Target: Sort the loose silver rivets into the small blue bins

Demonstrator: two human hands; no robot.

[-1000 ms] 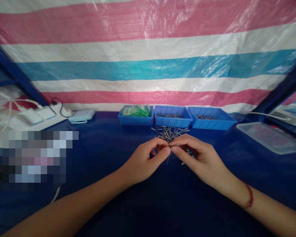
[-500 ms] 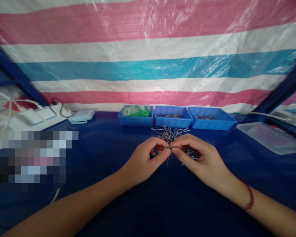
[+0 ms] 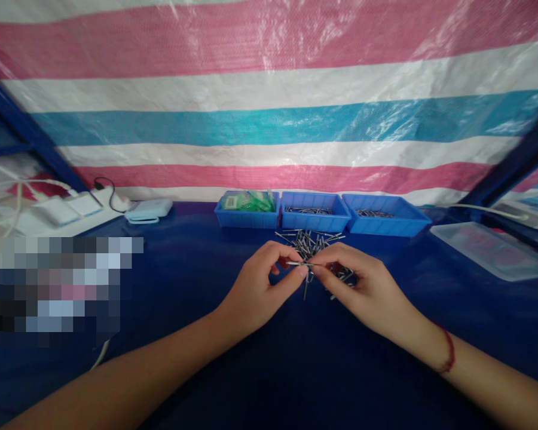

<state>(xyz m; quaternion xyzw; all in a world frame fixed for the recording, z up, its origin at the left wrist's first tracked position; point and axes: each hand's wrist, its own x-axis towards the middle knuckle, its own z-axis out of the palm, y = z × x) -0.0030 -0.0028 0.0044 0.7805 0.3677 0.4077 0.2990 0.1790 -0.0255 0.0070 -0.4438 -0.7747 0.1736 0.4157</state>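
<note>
A thin silvery metal rod (image 3: 296, 263) lies roughly level between my two hands, above the blue tabletop. My left hand (image 3: 265, 286) pinches it between thumb and forefinger. From the other side, my right hand (image 3: 363, 283) grips its right part the same way, so the fingertips of both hands nearly meet. Fingers cover part of the rod, and whether it is one piece or two joined I cannot tell. Just beyond the fingertips lies a loose pile of similar metal rods (image 3: 308, 240), partly hidden by my hands, with more of them under my right hand.
Behind the pile stand three blue bins: the left bin (image 3: 247, 220) holds green plastic packets, the middle bin (image 3: 314, 223) and right bin (image 3: 390, 226) metal pieces. A clear plastic lid or tray (image 3: 493, 251) lies right. A power strip (image 3: 78, 218) and light-blue device (image 3: 149, 211) sit left.
Both hands have shifted very slightly to the left, still pinching the rod. More of the rod's bright left end shows between the fingertips. The bins and pile stay put.
</note>
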